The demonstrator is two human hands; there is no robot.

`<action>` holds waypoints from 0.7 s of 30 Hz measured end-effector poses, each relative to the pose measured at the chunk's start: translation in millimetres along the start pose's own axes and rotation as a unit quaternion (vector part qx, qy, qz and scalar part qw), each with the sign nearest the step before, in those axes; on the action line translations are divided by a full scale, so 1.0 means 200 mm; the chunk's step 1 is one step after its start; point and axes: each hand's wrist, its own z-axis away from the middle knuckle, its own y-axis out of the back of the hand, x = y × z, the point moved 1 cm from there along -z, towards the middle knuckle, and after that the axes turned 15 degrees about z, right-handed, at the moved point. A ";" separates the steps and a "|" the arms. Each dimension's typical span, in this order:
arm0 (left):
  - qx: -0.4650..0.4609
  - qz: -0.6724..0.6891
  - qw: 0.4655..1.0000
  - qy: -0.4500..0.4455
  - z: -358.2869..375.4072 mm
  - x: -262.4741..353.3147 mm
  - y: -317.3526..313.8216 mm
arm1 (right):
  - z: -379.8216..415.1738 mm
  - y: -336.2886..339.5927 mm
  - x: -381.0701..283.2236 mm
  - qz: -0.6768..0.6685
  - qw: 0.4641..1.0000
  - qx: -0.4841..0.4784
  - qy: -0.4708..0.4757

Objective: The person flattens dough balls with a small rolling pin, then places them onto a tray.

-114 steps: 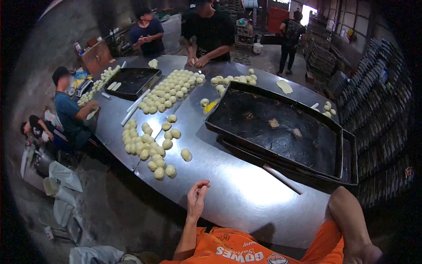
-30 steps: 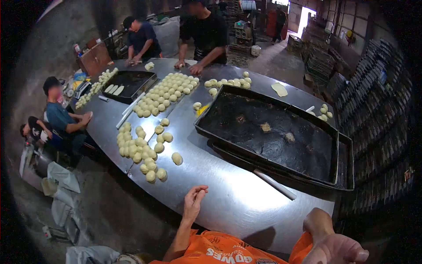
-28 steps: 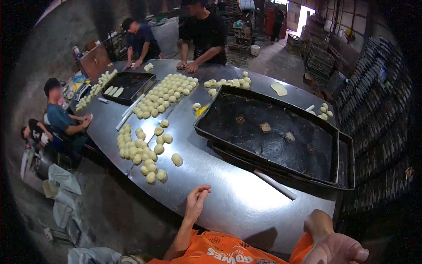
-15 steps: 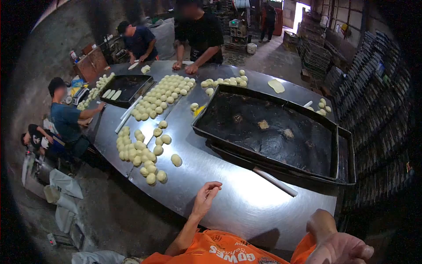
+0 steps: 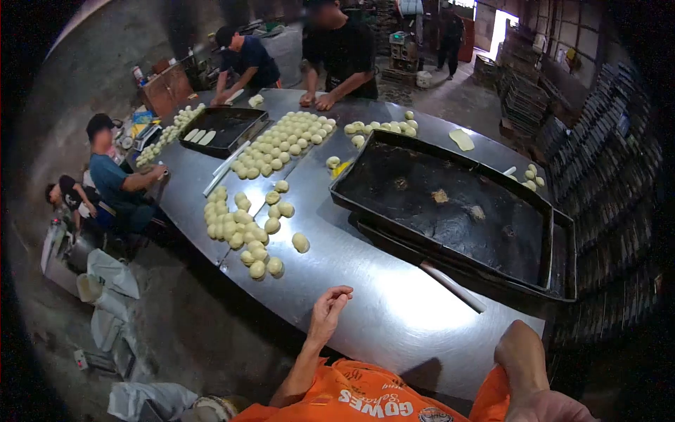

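Note:
Over the near edge of the steel table, my left hand (image 5: 329,309) holds nothing; its fingers are loosely bent, with the thumb apart from them. Pale dough balls (image 5: 239,225) lie in a loose group beyond it, and a single dough ball (image 5: 301,243) sits nearest to it. My right hand (image 5: 552,408) is low at the right, cut off by the lower frame edge, so its fingers are hidden. To the right, a large dark baking tray (image 5: 450,200) rests on another tray, its surface bare but for some brown patches. A metal rolling pin or tube (image 5: 453,288) sticks out beneath the trays.
Neat rows of dough balls (image 5: 285,146) fill the table's middle. A smaller tray (image 5: 225,126) at the far left carries flat dough pieces. A flattened dough sheet (image 5: 461,139) lies behind the big tray. Several people work around the table. Tray stacks (image 5: 598,169) stand at right.
The view has shifted, so the table and dough appear further right and lower. My right hand has dropped mostly out of the frame. My left hand stays near the same spot.

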 end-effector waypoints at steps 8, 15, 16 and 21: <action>0.036 0.019 0.999 -0.001 0.05 0.00 0.05 | 0.06 0.04 -0.06 -0.045 0.997 -0.064 -0.022; 0.036 0.037 0.999 -0.008 0.05 -0.01 0.05 | 0.07 0.00 -0.09 -0.102 0.991 -0.081 -0.039; 0.038 0.035 0.999 -0.004 0.04 -0.01 0.05 | 0.08 -0.02 -0.09 -0.102 0.991 -0.082 -0.038; 0.033 0.029 0.999 0.005 0.02 -0.01 0.04 | 0.13 -0.05 -0.10 -0.121 0.988 -0.089 -0.041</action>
